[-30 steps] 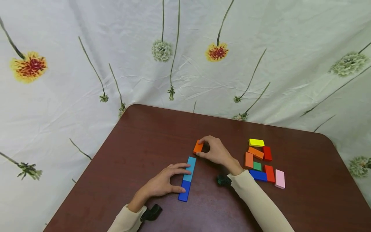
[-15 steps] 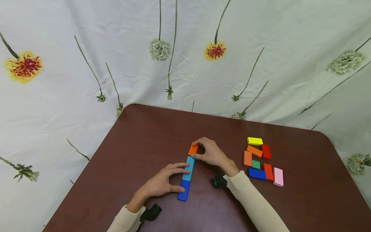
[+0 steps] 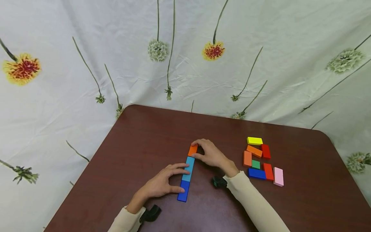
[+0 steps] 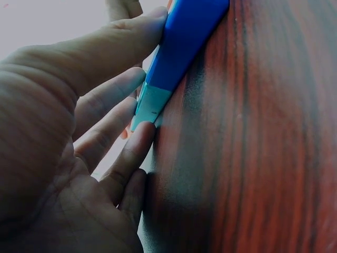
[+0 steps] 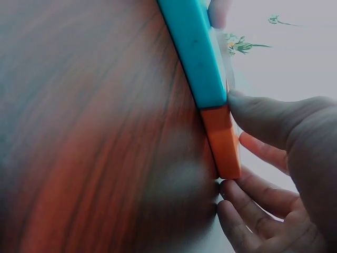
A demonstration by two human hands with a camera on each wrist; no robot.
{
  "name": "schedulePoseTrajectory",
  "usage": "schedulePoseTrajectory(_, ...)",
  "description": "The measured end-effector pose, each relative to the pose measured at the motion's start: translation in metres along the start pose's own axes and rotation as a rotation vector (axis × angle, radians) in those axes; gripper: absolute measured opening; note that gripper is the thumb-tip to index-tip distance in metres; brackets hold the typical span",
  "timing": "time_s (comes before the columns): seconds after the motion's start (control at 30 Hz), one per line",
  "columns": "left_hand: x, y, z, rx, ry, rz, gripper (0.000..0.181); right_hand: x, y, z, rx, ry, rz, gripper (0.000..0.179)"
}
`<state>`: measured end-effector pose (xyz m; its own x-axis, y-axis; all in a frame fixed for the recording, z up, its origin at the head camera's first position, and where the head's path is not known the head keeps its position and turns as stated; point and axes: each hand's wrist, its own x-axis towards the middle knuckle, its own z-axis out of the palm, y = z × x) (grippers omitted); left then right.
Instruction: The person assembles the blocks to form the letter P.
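On brown table (image 3: 153,138), orange block (image 3: 192,150), rectangular

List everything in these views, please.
Far row block: 1, orange, mid-table
Middle row block: apparently 1, light blue, touching far block
Near row block: 1, dark blue, touching middle block
Cluster blocks: 8 (1 yellow, 2 orange, 2 red, 1 green, 1 blue, 1 pink), table's right
Table: 1, brown, beneath blocks
Flowered cloth: 1, whitish, behind table
Wrist devices: 2, black, at cuffs
Sleeves: 2, cream, on forearms
Left hand: 1, bare, on middle and near blocks
Right hand: 1, bare, holding far block
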<state>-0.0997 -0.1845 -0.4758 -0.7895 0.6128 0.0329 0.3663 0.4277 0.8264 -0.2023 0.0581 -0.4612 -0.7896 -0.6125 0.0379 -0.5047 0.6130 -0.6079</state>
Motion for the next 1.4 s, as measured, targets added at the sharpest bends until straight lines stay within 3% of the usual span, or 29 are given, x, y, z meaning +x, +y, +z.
schedulePoseTrajectory(0.37,0.001,0.001,-0.002,0.015,0.007,0.006,0.052,-0.001,-0.002,-0.003,-0.016,-0.006,-0.07,0.033)
schedulePoseTrajectory(0.73,0.001,0.0,-0.001,0.002,-0.001,-0.004,0.053,-0.002,-0.002,-0.001,-0.006,-0.003,-0.04,0.033)
schedulePoseTrajectory(0.97,0.0,0.001,0.002,-0.006,0.004,-0.013,0.053,-0.007,0.006,-0.006,0.038,0.103,-0.057,0.027)
schedulePoseTrajectory(1.4,-0.001,0.0,0.001,-0.007,0.009,-0.026,0.053,-0.028,0.036,-0.044,0.036,0.313,0.065,0.03)
